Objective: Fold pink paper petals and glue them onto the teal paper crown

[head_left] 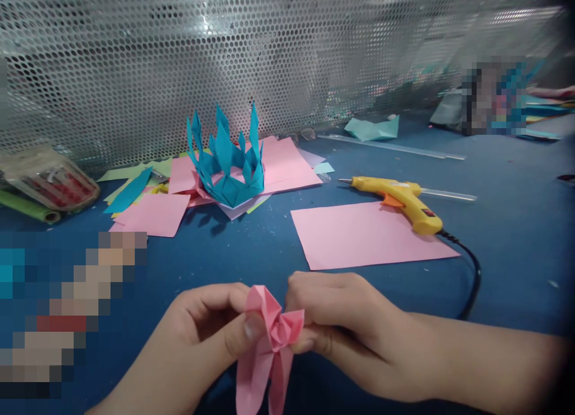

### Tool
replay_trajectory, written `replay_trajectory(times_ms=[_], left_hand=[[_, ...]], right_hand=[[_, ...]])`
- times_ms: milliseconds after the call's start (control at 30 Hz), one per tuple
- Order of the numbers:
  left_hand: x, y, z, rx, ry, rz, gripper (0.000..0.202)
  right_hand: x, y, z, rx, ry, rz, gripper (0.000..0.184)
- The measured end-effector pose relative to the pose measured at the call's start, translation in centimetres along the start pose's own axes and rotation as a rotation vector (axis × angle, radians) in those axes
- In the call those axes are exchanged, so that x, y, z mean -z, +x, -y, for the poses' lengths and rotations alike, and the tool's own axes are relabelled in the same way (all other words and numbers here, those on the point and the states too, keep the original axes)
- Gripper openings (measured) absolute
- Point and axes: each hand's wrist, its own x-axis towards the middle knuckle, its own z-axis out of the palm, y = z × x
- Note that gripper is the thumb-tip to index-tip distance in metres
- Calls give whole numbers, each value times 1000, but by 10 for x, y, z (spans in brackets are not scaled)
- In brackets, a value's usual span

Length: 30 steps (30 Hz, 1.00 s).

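Near the bottom middle of the head view, a pink folded-paper flower (279,330) is held between my two hands, with long pointed flaps hanging below its twisted centre. My left hand (209,325) pinches its left side, thumb in front and fingers behind. On the other side my right hand (345,325) grips the flower's right edge between thumb and curled fingers. Beyond the hands stands a blue folded-paper crown (231,184) with tall points. A yellow hot glue gun (395,196) with a clear glue stick in its back lies partly on a flat pink sheet (359,238).
Loose pink paper (291,163) and other coloured sheets lie under and around the crown. A clear bag with red items (54,178) and a green roll (29,208) are at left. A perforated metal panel (179,55) closes off the back. The glue gun's black cord (476,277) runs right.
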Motion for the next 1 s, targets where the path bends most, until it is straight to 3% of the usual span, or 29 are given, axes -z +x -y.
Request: replay_trajectory(times_ms=[333,600,767,1000], left_hand=[[0,-2,1,10,-30,72,43],[9,0,3,8,-2,208,43],[10,-1,4,-5,8,195,49],[9,3,3,-18,57,192,44]], right_hand=[[1,-2,1,4,19,-2,41],[-1,-2,0,22,18,-4,41],[-1,-2,0,16,34,-3,40],[-3,-3,0,24,51,12,39]])
